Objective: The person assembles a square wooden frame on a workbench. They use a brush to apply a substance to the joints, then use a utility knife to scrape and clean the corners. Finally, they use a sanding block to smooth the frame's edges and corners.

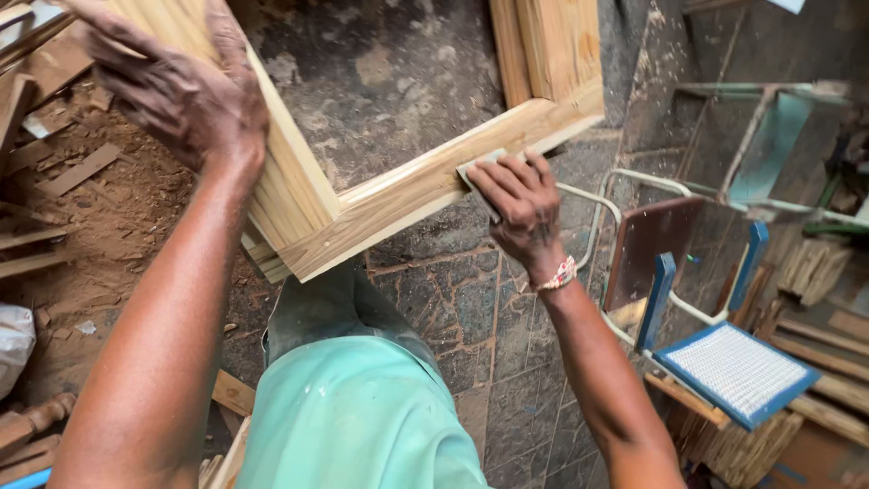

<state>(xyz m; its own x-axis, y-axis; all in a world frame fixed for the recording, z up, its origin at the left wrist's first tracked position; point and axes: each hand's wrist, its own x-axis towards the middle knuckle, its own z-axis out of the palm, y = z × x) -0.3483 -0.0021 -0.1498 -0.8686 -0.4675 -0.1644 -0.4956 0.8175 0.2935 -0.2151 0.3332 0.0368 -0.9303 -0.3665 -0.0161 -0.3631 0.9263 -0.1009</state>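
A view from the person's head looked down over a pale wooden frame (398, 195) made of thick planed boards joined at a corner; the frame stood tilted above a floor of dark stone tiles (471, 308), with its corner close to the person's knees, which were covered by mint-green cloth (353, 417). The left hand (176, 91) lay over the upper left board of the frame, its fingers (104, 50) spread and curled around the wood, gripping it; the left arm ran down the left side of the picture. The right hand (516, 204) pressed a small grey-green piece of sandpaper (472, 170) flat against the outer face of the frame's lower board, just right of the corner; its fingers were closed together on the paper, holding it to the wood; a beaded bracelet (557, 276) of red and white circled the right wrist.

To the left of the frame the ground was reddish with sawdust (118, 226) and strewn with wood offcuts (77, 172); a white bag (14, 340) showed at the left edge. To the right, well apart from the frame, a small chair (715, 353) lay tipped over, with a white metal tube frame, blue wooden parts and a woven white seat; beyond it stood more stacked timber (815, 272) and a pale green metal frame (769, 136).
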